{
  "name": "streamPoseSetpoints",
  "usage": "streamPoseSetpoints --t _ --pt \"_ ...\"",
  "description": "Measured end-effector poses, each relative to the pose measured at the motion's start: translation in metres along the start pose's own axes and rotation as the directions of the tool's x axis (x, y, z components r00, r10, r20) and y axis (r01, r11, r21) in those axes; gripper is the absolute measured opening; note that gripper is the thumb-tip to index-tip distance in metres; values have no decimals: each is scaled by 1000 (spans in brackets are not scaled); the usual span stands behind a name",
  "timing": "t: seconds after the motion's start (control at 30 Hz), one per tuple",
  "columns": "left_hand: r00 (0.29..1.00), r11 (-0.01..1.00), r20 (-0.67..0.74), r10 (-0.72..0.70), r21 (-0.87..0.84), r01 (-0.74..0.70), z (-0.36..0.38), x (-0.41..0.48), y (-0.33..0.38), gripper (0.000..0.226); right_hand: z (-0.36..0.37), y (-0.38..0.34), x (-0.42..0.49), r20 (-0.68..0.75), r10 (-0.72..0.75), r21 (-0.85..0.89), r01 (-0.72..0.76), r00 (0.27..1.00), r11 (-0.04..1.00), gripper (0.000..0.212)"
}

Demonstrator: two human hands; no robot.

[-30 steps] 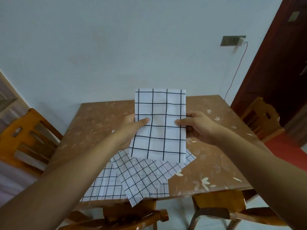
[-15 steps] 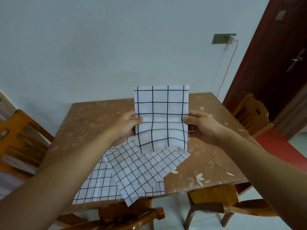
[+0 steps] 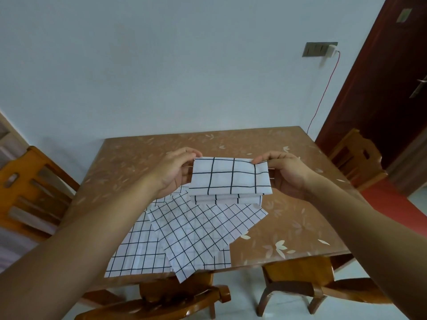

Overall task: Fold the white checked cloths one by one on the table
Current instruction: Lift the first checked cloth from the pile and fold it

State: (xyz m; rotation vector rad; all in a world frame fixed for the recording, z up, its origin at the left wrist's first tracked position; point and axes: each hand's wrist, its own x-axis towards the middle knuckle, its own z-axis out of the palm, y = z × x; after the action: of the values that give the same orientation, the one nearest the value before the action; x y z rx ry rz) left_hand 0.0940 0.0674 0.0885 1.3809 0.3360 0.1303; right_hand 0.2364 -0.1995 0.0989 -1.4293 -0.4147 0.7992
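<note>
I hold a white cloth with a wide black check [image 3: 231,177] in the air above the brown table [image 3: 288,204]. It is folded into a short wide rectangle, with a lower layer showing beneath its front flap. My left hand [image 3: 173,172] pinches its left edge and my right hand [image 3: 284,174] pinches its top right corner. Below it, other white checked cloths [image 3: 196,234] lie flat and overlapping on the near part of the table, one hanging over the front edge.
Wooden chairs stand at the left [image 3: 27,192], at the right [image 3: 355,155] and two at the near side [image 3: 298,289]. A wall with a switch plate and a red cable [image 3: 323,93] lies behind; a dark red door [image 3: 381,77] is at the right.
The held cloth was a tall rectangle; its top half has come down toward me, so it is now half as tall. Both hands moved up to its upper edge.
</note>
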Motion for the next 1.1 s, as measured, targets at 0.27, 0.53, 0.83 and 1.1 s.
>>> streamPoseSetpoints --t 0.27,0.53,0.83,1.1 --pt "995 983 -48 85 167 -76 7 1 -1 25 8 -2 1 -30 -11 -33 10 999 999 35" --pt "989 988 -44 141 65 -138 16 -2 -3 34 15 0 0 -148 -255 -308 201 956 930 31" --pt "978 970 -118 173 192 -148 22 -8 -15 31 14 3 -2 -210 -188 -84 174 959 981 41" --pt "995 990 -12 102 98 -101 25 -20 -12 47 19 14 -4 -188 -70 -69 58 980 996 19"
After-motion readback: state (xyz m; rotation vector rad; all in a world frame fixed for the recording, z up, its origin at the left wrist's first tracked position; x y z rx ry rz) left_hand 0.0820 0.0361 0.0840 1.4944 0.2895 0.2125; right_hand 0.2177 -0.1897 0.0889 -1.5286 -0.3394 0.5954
